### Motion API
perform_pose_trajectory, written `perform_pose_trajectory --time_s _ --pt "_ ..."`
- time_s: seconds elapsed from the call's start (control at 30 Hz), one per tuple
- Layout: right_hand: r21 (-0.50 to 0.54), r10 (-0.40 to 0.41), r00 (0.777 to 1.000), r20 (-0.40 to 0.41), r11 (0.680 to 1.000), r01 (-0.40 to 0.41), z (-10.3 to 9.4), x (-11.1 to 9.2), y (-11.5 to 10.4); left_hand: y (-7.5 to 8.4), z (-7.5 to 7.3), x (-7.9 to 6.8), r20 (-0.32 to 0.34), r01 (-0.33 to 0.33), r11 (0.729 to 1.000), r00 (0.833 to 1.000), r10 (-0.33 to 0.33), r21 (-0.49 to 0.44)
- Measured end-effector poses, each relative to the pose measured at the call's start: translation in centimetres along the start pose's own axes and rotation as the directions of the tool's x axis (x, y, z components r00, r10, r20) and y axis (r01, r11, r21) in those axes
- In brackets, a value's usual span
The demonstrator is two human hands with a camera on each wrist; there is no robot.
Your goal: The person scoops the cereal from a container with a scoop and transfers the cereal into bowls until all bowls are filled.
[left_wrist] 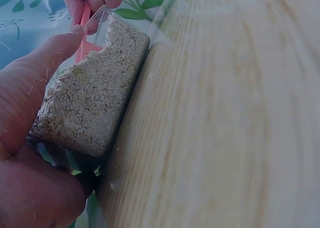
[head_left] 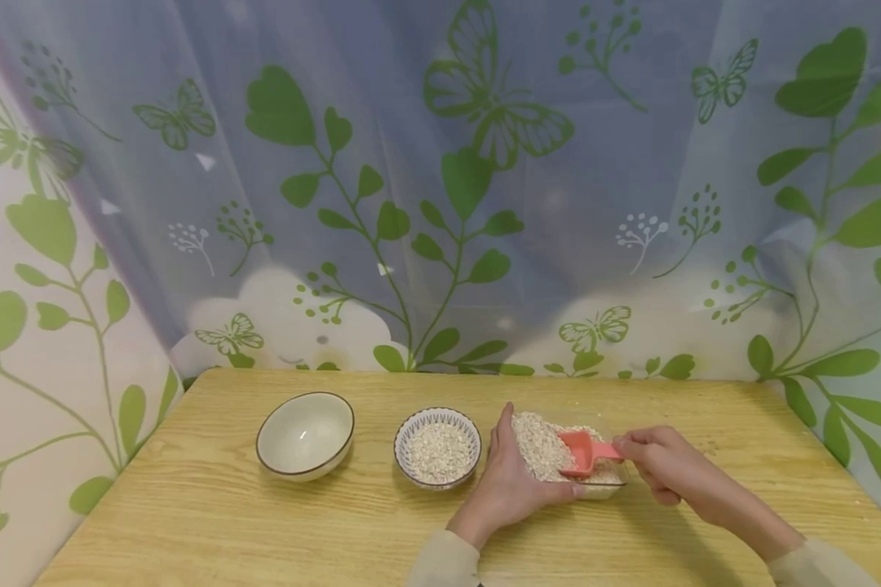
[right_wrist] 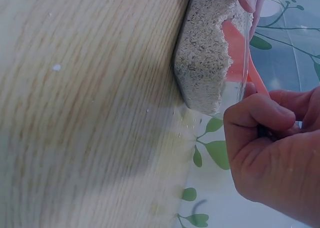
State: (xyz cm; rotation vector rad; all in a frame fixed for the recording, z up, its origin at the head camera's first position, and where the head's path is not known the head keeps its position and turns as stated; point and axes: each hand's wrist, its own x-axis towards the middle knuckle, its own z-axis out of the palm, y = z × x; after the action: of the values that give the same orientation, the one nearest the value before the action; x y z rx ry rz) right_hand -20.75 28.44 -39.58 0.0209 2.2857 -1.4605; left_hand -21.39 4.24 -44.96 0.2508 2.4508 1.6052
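A clear rectangular container [left_wrist: 100,93] full of oat flakes [head_left: 539,444] stands on the table. My left hand [head_left: 510,481] grips its left end, thumb along the near side and fingers around the far side. With my right hand [head_left: 664,463] I hold a pink scoop [head_left: 580,453] by its handle. The scoop's bowl is dug into the oats, which slope up toward the left end; in the right wrist view the scoop [right_wrist: 235,53] shows through the clear wall. Just left of my left hand sits a small patterned bowl [head_left: 400,456] with oat flakes in it.
A larger cream bowl [head_left: 304,436] with a dark rim stands further left on the wooden table [head_left: 323,530], with nothing in it. A leaf-and-butterfly printed curtain [head_left: 484,244] hangs behind the table's back edge. Small flakes lie scattered on the wood.
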Motion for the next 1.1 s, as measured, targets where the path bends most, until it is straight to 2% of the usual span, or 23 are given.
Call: perform_pose_trajectory --time_s 0.2,0.37,0.5,0.7,0.97,1.1 --pt "0.038 0.002 0.999 0.044 0.999 -0.004 -0.4 0.0 0.6 0.1 0.1 0.0 -0.004 -0.002 1.0 1.0 0.002 0.006" --pt "0.115 0.011 0.996 0.093 0.993 -0.021 -0.8 0.0 1.1 0.0 0.1 0.0 -0.016 -0.002 1.0 1.0 0.002 0.013" --pt "0.176 0.034 0.994 0.103 0.983 -0.052 -0.9 0.0 1.6 0.0 0.1 0.1 -0.019 -0.001 1.0 1.0 0.001 0.012" --pt "0.238 0.024 0.991 0.128 0.97 -0.055 -1.1 0.0 2.2 -0.1 0.2 0.1 -0.015 -0.008 1.0 1.0 0.008 0.008" --pt "0.208 -0.034 0.996 0.086 0.978 0.016 -0.2 -0.2 1.9 -0.1 0.2 0.1 -0.011 -0.004 1.0 1.0 0.005 0.009" --pt "0.188 -0.036 0.997 0.071 0.982 0.022 0.1 -0.2 1.4 0.0 0.1 0.1 -0.006 0.007 1.0 1.0 -0.007 -0.003"
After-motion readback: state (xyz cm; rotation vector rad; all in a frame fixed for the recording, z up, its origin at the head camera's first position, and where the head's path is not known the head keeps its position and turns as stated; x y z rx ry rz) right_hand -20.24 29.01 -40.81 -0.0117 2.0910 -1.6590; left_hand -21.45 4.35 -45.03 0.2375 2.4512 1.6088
